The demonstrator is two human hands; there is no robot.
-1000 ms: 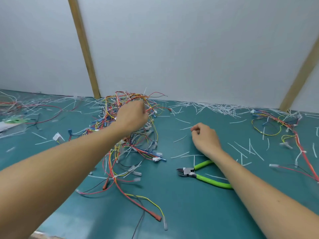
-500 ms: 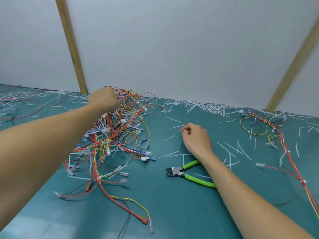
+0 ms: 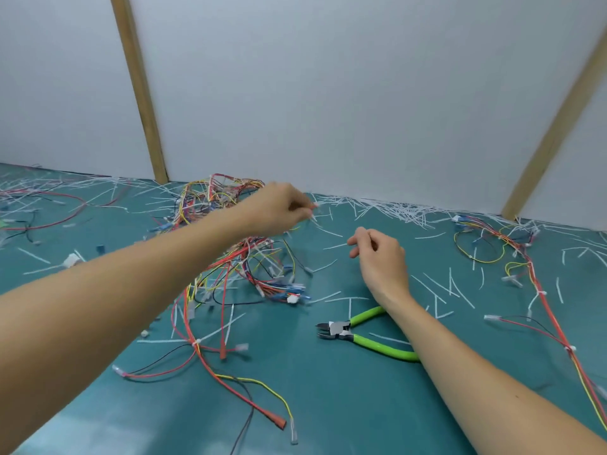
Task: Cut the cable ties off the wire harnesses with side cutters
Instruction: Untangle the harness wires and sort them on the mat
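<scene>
In the head view, a green mat (image 3: 328, 405) fills the lower half of the frame, with a white wall (image 3: 328, 93) and two slanted wooden battens behind it. The left hand (image 3: 279, 208) reaches in from the lower left to the middle of the frame, above the upper right edge of a tangled pile of wire harnesses (image 3: 236, 257); its fingers are curled and seem to pinch something small and white at the tips, but motion blur makes it impossible to tell what, or whether they really grip it. The right hand (image 3: 381, 257) hovers right of centre, fingers loosely curled with the thumb and forefinger close together, holding nothing visible. The side cutters (image 3: 361, 336), green-handled with their nose pointing left, lie flat on the mat just below the right wrist, partly under the forearm. A second, looser harness (image 3: 532, 280) trails down the right edge of the frame. Cut white cable ties (image 3: 440, 284) are scattered across the mat, thickest along the foot of the wall.
</scene>
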